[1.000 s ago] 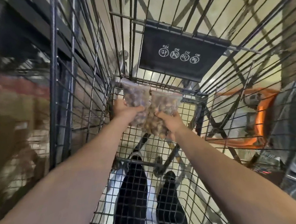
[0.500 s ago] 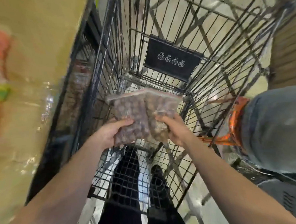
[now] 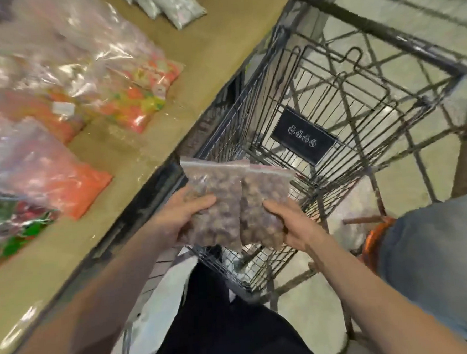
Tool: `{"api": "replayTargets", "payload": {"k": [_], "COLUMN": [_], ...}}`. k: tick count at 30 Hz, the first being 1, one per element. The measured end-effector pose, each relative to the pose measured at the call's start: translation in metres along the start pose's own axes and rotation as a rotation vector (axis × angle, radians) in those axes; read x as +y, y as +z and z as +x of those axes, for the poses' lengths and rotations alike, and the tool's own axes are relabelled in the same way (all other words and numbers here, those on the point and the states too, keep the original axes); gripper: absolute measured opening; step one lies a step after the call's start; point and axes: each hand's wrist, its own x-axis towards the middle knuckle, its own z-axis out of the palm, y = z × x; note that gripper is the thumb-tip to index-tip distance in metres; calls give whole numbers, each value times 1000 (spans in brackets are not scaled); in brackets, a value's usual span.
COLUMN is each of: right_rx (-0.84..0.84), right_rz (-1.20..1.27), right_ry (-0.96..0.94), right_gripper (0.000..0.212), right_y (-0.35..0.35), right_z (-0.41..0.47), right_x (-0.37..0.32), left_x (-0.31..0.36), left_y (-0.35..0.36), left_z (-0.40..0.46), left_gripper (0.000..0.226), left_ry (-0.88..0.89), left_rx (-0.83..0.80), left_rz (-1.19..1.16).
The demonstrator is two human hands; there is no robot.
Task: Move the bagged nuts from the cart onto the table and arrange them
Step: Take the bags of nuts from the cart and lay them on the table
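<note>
You've got two zip bags of nuts, one per hand. Left hand point(image 3: 184, 216) grips the left bag point(image 3: 214, 202) at its lower edge, thumb on top and fingers curled under. Right hand point(image 3: 290, 224) grips the right bag point(image 3: 264, 202) the same way. Bags touch side by side, held in the air over the near end of the cart point(image 3: 333, 121), just beside the surface point(image 3: 132, 158) edge, not over it yet.

Handling, my read: soft film, loose lumpy fill, moderate weight. The load will slump toward the low end, and the film looks slick. Holding low under the mass is right; don't hang them from the zip strip, the seal could pop. Support from underneath and lay them flat, don't drop them.

Placement: candy bags point(image 3: 137, 100) and an orange bag point(image 3: 71, 186) sit on the left part of the surface. A bare strip runs along the near edge; aim there, clear of the lip so nothing slides off.
</note>
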Motion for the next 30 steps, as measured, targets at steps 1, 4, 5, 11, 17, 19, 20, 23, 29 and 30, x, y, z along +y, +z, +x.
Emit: {"api": "replayTargets", "payload": {"k": [1,4,5,11,17,19,20,23,29,30], "right_rx": [-2,-36,-63,-221,-299,-316,-327,-407,-561,-578], "right_rz": [-47,-174,-219,-373,-478,-549,-567,-626,-673,-688], "right_ry": [-7,-53,-66,-24,1,-12,-7,14,54,51], "right_gripper": [86,53,48,56,43,40,38,31,26,25], "right_y": [11,43,54,135,234,268,284,333,413,424], "right_z": [-7,-24,-29,-50,-77,-91,-98,-126,-183,-190], "right_x": [0,2,5,35,107,138,153,201,297,310], "left_x": [-4,-20,-25,-71,-134,-158,-169,-209,-289,-299], "left_y": [-4,-21,-27,-72,-125,-142,-150,-179,-233,-239], "left_z": [-17,-68,-85,-180,-278,-317,-338,-404,-527,-543], "left_gripper": [56,71,72,59,71,63,64,66,62,58], "left_ry": [26,88,104,212,369,393,404,433,471,483], "left_rx": [23,70,100,294,510,575,604,696,848,882], "left_rz": [-32,-113,-158,-368,-497,-556,-571,-586,-629,-642]}}
